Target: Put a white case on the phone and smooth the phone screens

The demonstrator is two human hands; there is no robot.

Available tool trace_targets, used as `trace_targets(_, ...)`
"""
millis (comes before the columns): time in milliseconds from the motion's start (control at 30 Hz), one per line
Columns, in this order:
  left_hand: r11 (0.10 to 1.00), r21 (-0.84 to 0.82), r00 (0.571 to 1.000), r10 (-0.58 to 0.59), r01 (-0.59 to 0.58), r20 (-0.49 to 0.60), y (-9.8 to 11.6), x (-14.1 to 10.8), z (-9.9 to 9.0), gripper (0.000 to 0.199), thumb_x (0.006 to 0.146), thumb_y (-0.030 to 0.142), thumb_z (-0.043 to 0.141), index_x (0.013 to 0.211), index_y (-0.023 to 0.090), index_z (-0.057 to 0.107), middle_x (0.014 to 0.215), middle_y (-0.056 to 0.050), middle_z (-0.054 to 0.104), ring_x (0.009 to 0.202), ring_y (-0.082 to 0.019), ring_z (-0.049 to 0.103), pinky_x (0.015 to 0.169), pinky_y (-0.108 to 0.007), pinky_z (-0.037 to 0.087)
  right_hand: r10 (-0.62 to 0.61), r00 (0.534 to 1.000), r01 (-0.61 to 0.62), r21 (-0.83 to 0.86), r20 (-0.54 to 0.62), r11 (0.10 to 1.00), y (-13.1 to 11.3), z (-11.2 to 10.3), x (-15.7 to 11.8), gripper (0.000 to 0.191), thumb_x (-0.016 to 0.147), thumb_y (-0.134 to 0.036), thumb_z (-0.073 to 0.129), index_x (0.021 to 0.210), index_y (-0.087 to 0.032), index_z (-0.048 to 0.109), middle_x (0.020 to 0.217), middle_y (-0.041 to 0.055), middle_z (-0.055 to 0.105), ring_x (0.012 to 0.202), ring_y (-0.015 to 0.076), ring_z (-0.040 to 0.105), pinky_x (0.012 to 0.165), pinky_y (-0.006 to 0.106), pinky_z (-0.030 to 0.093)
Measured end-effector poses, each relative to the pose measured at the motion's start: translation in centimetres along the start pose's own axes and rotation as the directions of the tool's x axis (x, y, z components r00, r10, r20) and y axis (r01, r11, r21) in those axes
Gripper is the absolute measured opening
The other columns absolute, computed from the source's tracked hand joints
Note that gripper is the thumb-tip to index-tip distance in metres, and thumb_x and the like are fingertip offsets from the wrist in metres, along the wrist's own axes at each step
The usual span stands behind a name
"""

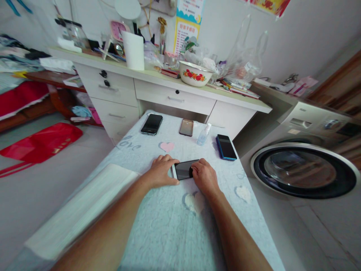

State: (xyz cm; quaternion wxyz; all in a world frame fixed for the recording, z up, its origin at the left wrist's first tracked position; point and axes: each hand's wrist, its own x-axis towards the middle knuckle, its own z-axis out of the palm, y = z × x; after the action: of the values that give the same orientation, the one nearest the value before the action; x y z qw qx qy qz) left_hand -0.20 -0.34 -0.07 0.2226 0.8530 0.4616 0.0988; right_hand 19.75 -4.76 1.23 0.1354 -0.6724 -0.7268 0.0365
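A smartphone (184,170) with a dark screen and a white end at the left lies sideways on the cloth-covered table. My left hand (163,171) grips its left end, thumb along the near edge and fingers at the far side. Over the right part of the screen, my right hand (205,175) is closed with its fingers bent down against the glass. Whatever those fingers may pinch is hidden. Beyond the hands lie a black phone (152,124), a clear brownish phone case (186,127), a small spray bottle (204,134) standing upright, and a blue-edged phone (226,146).
A folded white cloth (84,207) lies along the table's left side. Behind the table stands a white desk (113,90) bearing a flowered enamel bowl (195,74) and a paper roll (133,51). At the right is a washing machine (299,124); a red bag (47,143) lies on the floor.
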Motion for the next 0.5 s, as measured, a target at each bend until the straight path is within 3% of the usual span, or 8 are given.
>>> trace_targets(500,1.000,0.010,1.000,0.003,-0.003,-0.007,0.13,-0.04,-0.09,0.074,0.058,0.052,0.069,0.126,0.031,0.047,0.118,-0.004,0.049,0.112,-0.028,0.042,0.095,-0.038,0.033,0.028,1.000,-0.028,-0.012,0.005,1.000,-0.05,-0.26,-0.02,0.024,0.089,-0.020,0.044,0.092,-0.023,0.068,0.090,0.0031,0.058,0.084,0.0133,0.054,0.073,0.021,0.037)
